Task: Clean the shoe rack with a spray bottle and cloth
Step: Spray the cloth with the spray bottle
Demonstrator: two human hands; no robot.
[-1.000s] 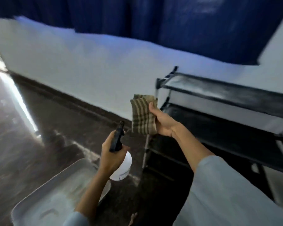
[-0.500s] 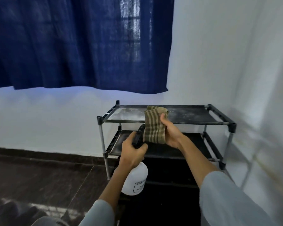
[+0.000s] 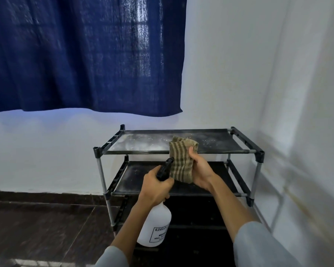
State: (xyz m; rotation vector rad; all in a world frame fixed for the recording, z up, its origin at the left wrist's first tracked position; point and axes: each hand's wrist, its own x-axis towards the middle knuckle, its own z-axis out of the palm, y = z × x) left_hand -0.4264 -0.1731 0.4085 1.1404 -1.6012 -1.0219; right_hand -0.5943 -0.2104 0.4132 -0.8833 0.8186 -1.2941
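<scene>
So the shoe rack (image 3: pixel 178 151) sat a bit right of centre in the lower half of the frame, tucked into the corner of the room, and it was a black thing with thin metal posts, chunky plastic corner joints and flat dark shelves. The top shelf (image 3: pixel 143 144) was dusty, with whitish specks and a pale smear across its left part, and the shelf under it looked speckled too. Right in front of it, the right hand (image 3: pixel 200 173) was gripping a folded cloth (image 3: pixel 181 160), thumb across the front; it looked like soft woven stuff, olive-tan with dark stripes, held upright. Just left of and below that, the left hand (image 3: pixel 156 187) was wrapped round the black trigger head of the spray bottle (image 3: pixel 155 228), a smooth white plastic bottle with a rounded shoulder and a printed label, nozzle aimed at the cloth and almost touching it. My read is this was the wetting step, either the cloth or the top shelf about to get sprayed, and the next move needed a squeeze of the trigger, then a wipe along that shelf. Further out there was a white wall, a dark blue curtain (image 3: pixel 85 54) with a coarse weave filling the upper left, and dark floor tiles (image 3: pixel 46 228) lower left.
</scene>
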